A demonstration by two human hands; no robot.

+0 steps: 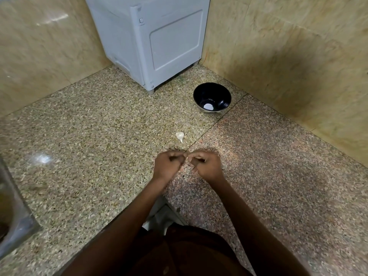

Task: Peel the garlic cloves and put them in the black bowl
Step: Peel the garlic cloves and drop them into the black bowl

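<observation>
**Both hands curled together over something too small to see**

The left hand [169,164] and right hand [205,163] meet knuckle to knuckle at the centre of the counter [89,156], fingers curled in and fingertips touching at the point where the hands join. Whatever they pinch is hidden between them; most likely it is a clove being skinned, but no clove shows, so what the grip holds I cannot tell.

One garlic clove [180,136], still in its papery skin, lies on the counter at 12 o'clock from the hands, just beyond them. The black bowl [212,97] stands farther off at about 1 o'clock, near the corner of the walls, with something pale and round showing in its bottom, either a peeled clove or a glare spot. A grey appliance [151,40] stands behind it at 11 o'clock.

To do this step well, I judge that one hand should steady the clove while the other thumbnail lifts the skin from the root end, pulling in strips. Light pressure matters: squeezing would bruise the flesh or shoot the clove across the polished stone.
</observation>
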